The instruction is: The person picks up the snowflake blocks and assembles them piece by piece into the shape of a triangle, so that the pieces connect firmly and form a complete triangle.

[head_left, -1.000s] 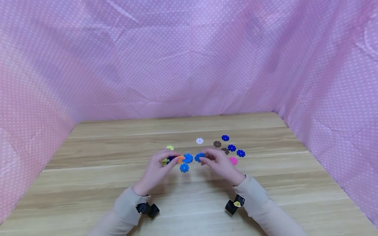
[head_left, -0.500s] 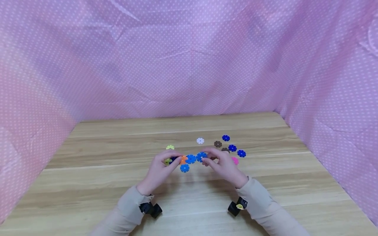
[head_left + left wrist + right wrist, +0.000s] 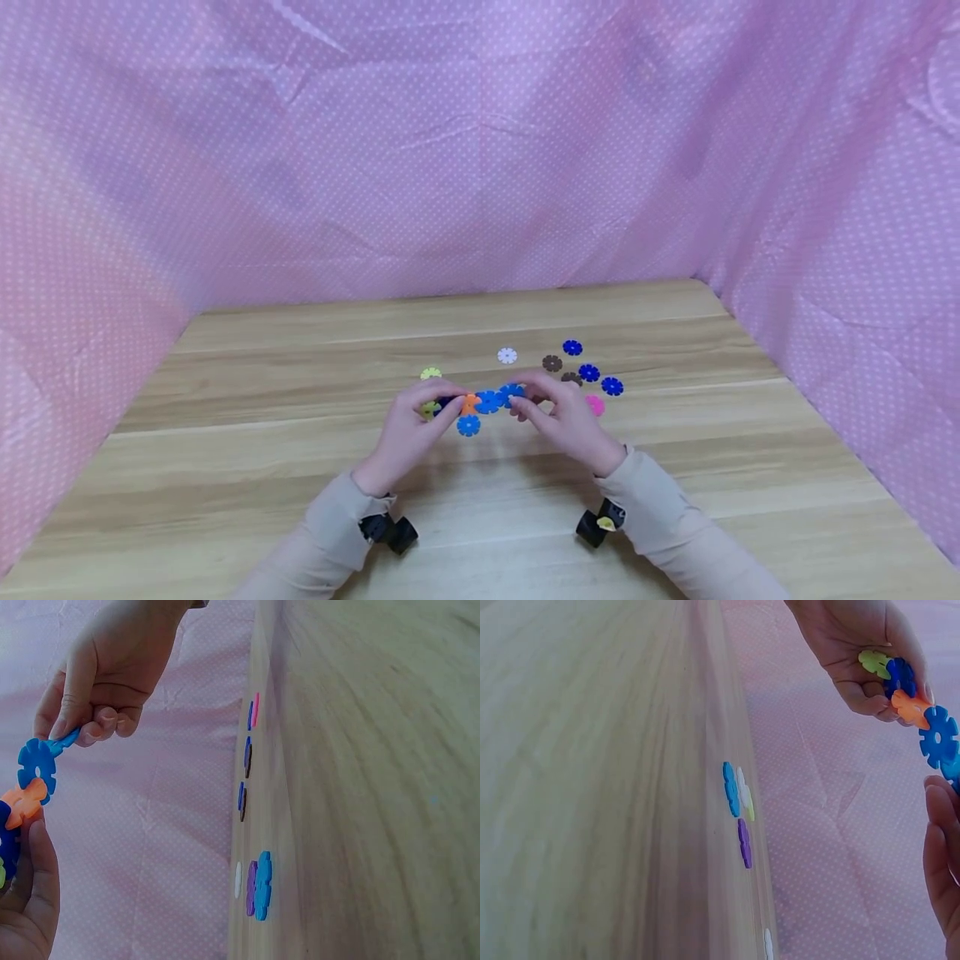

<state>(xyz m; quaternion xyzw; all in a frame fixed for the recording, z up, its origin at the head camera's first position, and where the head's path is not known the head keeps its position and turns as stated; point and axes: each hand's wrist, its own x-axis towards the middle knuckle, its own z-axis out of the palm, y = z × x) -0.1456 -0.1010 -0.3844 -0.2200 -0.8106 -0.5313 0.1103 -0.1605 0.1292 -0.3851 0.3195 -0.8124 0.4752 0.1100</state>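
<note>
My left hand [image 3: 408,432] pinches a short chain of notched plastic discs above the table. In the right wrist view it runs from a yellow-green disc [image 3: 874,663] through a dark blue disc [image 3: 900,677] and an orange disc [image 3: 911,709] to a blue disc [image 3: 938,738]. Between thumb and fingers, my right hand [image 3: 568,423] holds another blue disc [image 3: 512,394]. Its edge meets the chain's blue end disc at an angle in the left wrist view, notches overlapping. Fingers partly cover both the chain and this disc.
On the wooden table [image 3: 225,467] lie loose discs: a blue one [image 3: 468,426] below the hands, a white one [image 3: 507,356] and a yellow one [image 3: 431,373] behind, a purple one [image 3: 744,844]. Brown, dark blue and pink discs [image 3: 595,406] lie right. Pink dotted cloth [image 3: 480,167] surrounds the table.
The chain in my left hand has moved right, toward the right hand. The gap between its blue end disc and the right hand's blue disc has closed; the two now overlap.
</note>
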